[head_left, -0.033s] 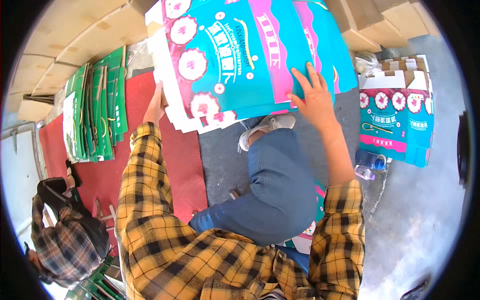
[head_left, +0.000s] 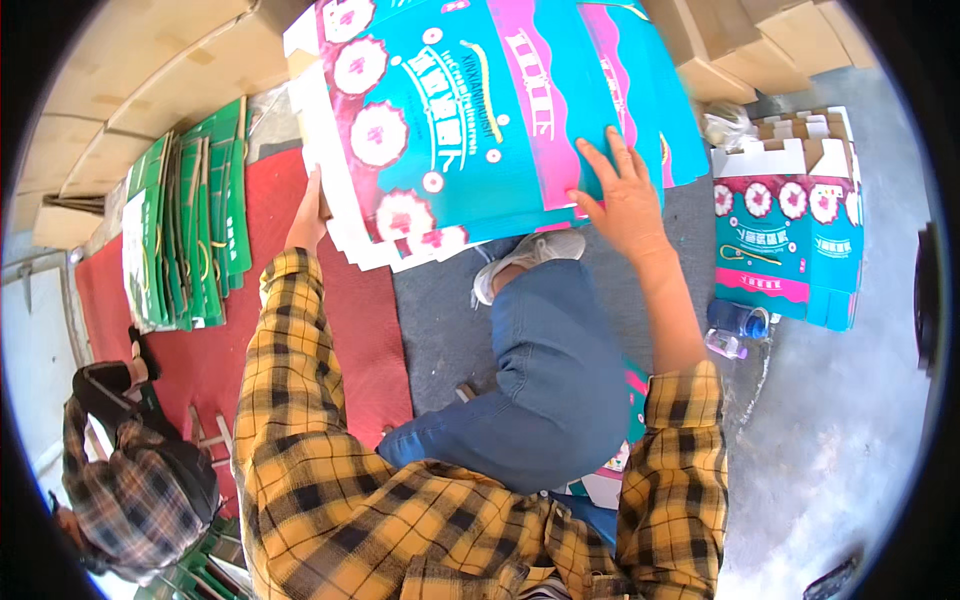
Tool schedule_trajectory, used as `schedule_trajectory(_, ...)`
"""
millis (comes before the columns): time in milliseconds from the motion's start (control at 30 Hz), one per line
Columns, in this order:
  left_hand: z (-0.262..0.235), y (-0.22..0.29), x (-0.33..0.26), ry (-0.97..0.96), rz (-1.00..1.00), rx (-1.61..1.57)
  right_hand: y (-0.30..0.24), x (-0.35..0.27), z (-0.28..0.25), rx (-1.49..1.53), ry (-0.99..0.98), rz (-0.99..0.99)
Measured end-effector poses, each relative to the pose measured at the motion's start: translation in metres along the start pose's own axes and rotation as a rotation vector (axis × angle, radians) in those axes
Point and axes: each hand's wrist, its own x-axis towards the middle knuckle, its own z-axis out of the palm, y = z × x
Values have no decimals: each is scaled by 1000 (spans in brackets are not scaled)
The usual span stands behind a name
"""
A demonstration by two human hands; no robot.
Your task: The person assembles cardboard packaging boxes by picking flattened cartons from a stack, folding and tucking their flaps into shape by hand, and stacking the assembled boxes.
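Note:
A stack of flat cardboard cartons (head_left: 400, 130), teal and pink with round flower-like pictures and white flaps, is held up in front of me at the top of the view. My left hand (head_left: 312, 212) grips its left edge, the thumb along the white border and the other fingers mostly hidden. On the carton's printed face lies my right hand (head_left: 625, 205), fingers spread near the pink band. Below the stack are my bent leg in jeans (head_left: 560, 350) and a light shoe (head_left: 535, 258).
Several green folded cartons (head_left: 190, 220) stand on a red mat (head_left: 300, 350) at left. Brown boxes (head_left: 150, 80) line the back. At right are teal cartons (head_left: 770, 225), a blue jar (head_left: 738, 318) and a small bottle (head_left: 725, 344). Another person (head_left: 140, 470) sits at lower left.
The scene has shifted very slightly in the view. The carton stack sits a touch lower and further left; both hands keep their places on it.

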Motion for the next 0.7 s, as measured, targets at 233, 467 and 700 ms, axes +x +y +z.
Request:
schedule_trajectory(233,23,10,-5,38,-12,46,3,-2,-9,6,22,10)
schedule_trajectory(467,76,27,-19,-8,38,385,44,-13,-35,83,89,77)
schedule_trajectory(700,90,39,-36,-34,180,234,59,-8,-33,150,80,95)
